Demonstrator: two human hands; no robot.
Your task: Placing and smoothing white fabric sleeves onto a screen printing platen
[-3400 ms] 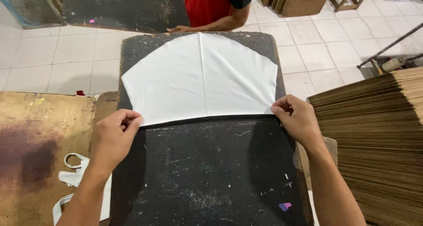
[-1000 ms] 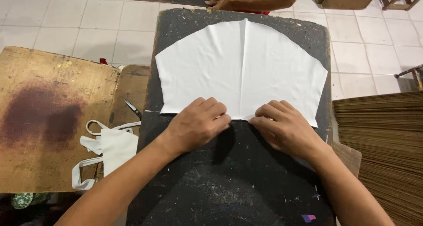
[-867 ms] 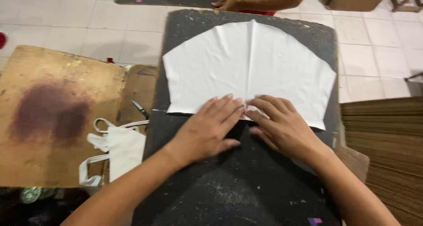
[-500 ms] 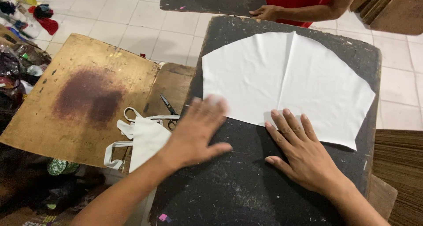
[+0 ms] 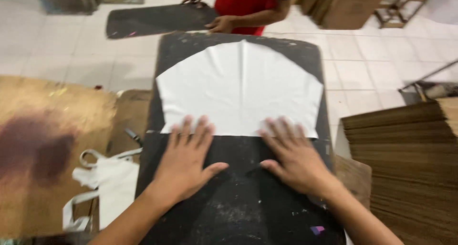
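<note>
White fabric piece (image 5: 241, 90): lying flat on the black padded board (image 5: 238, 197), its straight lower edge nearest the person, its curved edge pointing away; a crease is running down its middle.
Left hand (image 5: 186, 161): lying palm down with fingers spread wide and gripping nothing; the fingertips (image 5: 188, 123) are overlapping the fabric's lower edge while the palm is pressing on the bare board.
Right hand (image 5: 293, 156): lying flat as well, fingers splayed and angling toward the fabric's lower right corner, tips just reaching the edge; holding nothing.
Forearms: both are coming in from the bottom of the view, converging toward the board's middle.
Left of board: white strapped cloth (image 5: 102, 187) is lying on the brown stained tabletop (image 5: 33, 145).
Right of board: stacked brown sheets (image 5: 410, 164) are sitting beside it.
Far side: another person in a red shirt (image 5: 243, 4) is resting hands on a second dark board (image 5: 157, 18).
</note>
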